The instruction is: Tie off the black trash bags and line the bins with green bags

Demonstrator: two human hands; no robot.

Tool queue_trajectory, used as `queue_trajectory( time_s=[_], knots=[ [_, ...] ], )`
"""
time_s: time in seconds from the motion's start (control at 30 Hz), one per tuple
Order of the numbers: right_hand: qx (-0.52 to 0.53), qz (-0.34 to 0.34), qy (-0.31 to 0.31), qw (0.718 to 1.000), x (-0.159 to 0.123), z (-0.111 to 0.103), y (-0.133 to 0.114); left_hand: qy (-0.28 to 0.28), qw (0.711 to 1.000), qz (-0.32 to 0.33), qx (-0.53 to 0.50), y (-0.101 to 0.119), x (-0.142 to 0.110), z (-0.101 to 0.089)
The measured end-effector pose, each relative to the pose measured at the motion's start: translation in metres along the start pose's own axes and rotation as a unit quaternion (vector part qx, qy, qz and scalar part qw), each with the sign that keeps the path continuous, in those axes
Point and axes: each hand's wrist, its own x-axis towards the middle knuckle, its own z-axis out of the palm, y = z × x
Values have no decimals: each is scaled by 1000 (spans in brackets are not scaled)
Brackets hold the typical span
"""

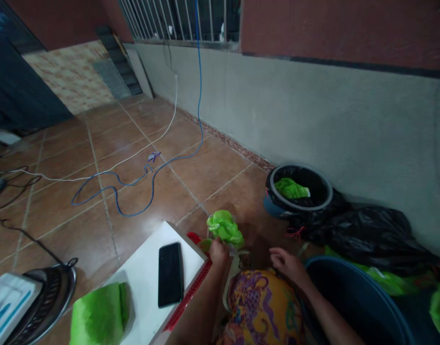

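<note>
My left hand (218, 251) is closed on the lower end of a crumpled green plastic bag (225, 227) held above the tiled floor. My right hand (285, 263) hovers to the right of it with fingers loosely curled and apart, holding nothing I can see. Beneath both hands is my knee in yellow and purple patterned cloth (261, 302). A small round object (246, 259) lies between the hands, too small to name.
A black-lined bin (299, 191) with green plastic inside stands by the wall. Black bags (371, 230) lie right of it. A blue tub (353, 297) sits at my right. A white surface (144, 278) carries a black phone (170, 274) and green bag (99, 311). Cables (133, 182) cross the floor.
</note>
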Motion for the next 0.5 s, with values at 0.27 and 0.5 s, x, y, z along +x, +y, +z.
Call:
queue_trajectory(
  time_s=[0.27,0.5],
  knots=[
    [-82,-143,30,986,88,54,-81,141,974,173,-44,-18,-5,23],
    [-105,-15,107,989,123,27,-64,132,986,85,-49,-32,6,41]
  ],
)
